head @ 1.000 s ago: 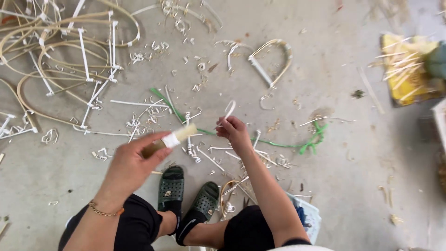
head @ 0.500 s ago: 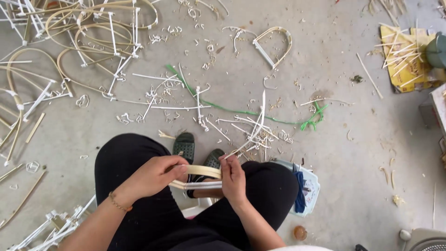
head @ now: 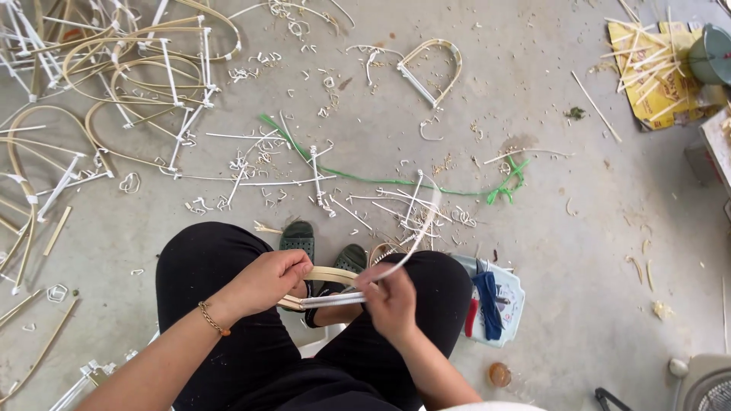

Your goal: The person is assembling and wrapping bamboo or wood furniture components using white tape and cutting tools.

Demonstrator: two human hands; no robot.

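1 head camera, looking steeply down, near lap, floor [head: 579, 251]

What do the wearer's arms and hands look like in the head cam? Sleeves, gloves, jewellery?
Both forearms are bare, with no sleeves in view, and no gloves on either hand. The left hand has a thin beaded bracelet in a gold-brown tone at the wrist. The right hand is motion-blurred; no bracelet or watch shows on that wrist. Rings cannot be made out on the fingers of either hand.
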